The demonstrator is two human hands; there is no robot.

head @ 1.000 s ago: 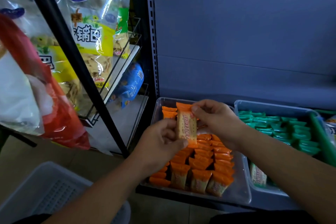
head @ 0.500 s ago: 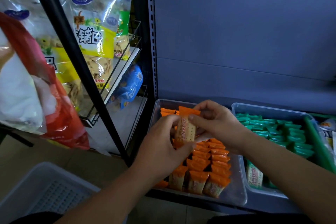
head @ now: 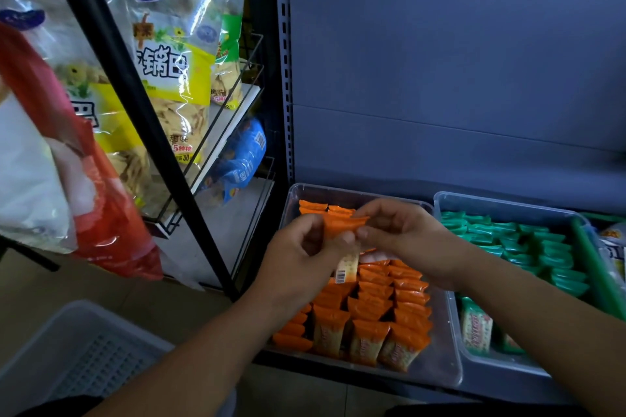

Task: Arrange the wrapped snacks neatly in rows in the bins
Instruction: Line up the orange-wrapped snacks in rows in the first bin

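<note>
An orange-wrapped snack [head: 345,247] hangs above the left clear bin [head: 443,372], its barcode end pointing down. My left hand [head: 305,257] holds its left side. My right hand [head: 403,233] pinches its orange top edge. Below them several orange snacks [head: 372,315] stand in rows in that bin, and a few more lie at its back [head: 315,206]. The right clear bin [head: 501,205] holds rows of green-wrapped snacks [head: 528,247], with one green snack [head: 476,328] lying face up at its front.
A black wire rack [head: 216,132] with large yellow snack bags [head: 169,77] stands to the left. A red and white bag [head: 67,162] hangs near the camera. A grey basket [head: 74,349] sits on the floor at lower left. The shelf's grey back panel [head: 440,61] rises behind the bins.
The held snack has turned from face-on to back-on, with its barcode now showing. Both hands stayed over the left bin.
</note>
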